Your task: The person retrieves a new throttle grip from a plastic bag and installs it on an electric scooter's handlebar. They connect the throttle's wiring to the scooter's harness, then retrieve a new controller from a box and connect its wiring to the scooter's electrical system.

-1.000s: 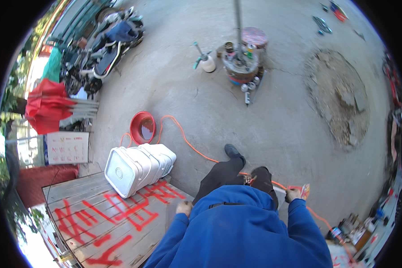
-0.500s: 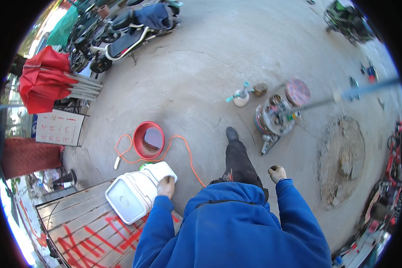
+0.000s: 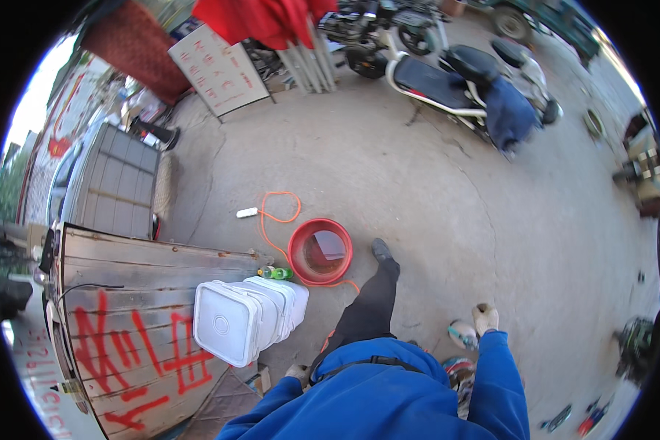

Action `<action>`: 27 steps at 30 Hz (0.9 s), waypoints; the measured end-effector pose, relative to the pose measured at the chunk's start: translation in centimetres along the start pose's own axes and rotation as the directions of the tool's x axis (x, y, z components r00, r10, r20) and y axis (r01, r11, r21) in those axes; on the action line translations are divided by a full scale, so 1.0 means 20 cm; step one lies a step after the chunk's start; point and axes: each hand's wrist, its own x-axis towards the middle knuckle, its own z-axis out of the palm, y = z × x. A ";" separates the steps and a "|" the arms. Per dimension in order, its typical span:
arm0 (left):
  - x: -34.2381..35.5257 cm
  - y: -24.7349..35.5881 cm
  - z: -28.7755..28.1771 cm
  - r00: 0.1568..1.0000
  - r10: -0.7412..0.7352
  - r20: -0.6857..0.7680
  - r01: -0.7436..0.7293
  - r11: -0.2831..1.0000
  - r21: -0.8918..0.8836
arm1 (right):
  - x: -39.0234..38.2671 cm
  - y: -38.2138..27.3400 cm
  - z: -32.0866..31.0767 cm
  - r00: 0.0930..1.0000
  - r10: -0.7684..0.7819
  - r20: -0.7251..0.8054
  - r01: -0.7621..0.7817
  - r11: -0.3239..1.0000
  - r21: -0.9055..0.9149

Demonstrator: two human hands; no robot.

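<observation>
Right-hand fingers (image 3: pixel 484 315) curl near a rounded white sprayer (image 3: pixel 462 335) on grey concrete (image 3: pixel 403 161).

A grey concrete floor (image 3: pixel 425 191) fills most of the frame. Near the centre sits a red basin (image 3: pixel 319 280), an orange cord (image 3: pixel 264 233) curving past it to a white block (image 3: pixel 247 213); a scooter (image 3: pixel 434 86) stands at upper right, a white container (image 3: pixel 462 335) right of the lower centre.

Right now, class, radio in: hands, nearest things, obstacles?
Left hand by the trouser leg, grip unclear; right hand out, nothing visible in it. White buckets on their side, left. Possible obstacle: red basin near the boot.
</observation>
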 end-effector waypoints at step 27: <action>1.11 1.52 -2.20 0.835 -0.546 0.068 0.422 0.556 -0.716 | 3.01 -4.17 0.96 0.690 -0.241 0.682 0.394 0.916 -0.075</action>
